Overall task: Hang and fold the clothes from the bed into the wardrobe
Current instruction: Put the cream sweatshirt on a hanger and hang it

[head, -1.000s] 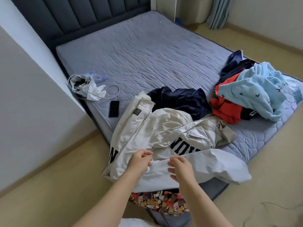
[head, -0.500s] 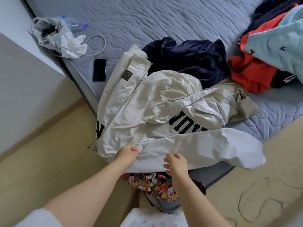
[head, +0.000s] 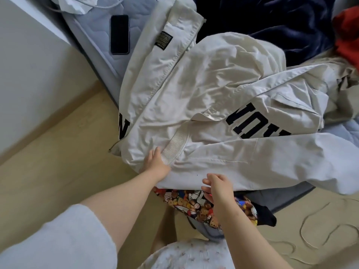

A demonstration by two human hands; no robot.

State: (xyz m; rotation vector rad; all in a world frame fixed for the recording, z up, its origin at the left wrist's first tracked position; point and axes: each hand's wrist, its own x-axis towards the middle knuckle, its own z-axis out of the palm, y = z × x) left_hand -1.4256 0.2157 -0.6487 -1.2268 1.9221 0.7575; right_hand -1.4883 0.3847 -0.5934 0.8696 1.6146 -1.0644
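Left grip (head: pixel 156 164): released; straight fingers lie flat on the cloth just beside the ribbed cuff (head: pixel 174 150), with the wrist crossing the garment's near edge.
Right grip (head: pixel 217 186): fingers loosely curled at the near hem; I cannot tell whether they pinch the cloth or only hover over it.
White jacket (head: pixel 213 84): spread crumpled over the near corner of the bed, its near edge hanging past the side. Black block letters show on the chest and on a fold at the left, and a dark label sits near the collar.
Cartoon-print garment (head: pixel 194 202): hangs below the jacket's hem, partly behind the right forearm.
Navy garment (head: pixel 272 20): bunched behind the jacket, touching it.
Red garment (head: pixel 347 32): at the right edge, beside the navy one.
Beige garment (head: pixel 342 90): tucked under the jacket's right side.
Phone (head: pixel 119 34): face up on the mattress (head: pixel 93 30), left of the collar.
Floor (head: pixel 58 162): pale, under both arms.
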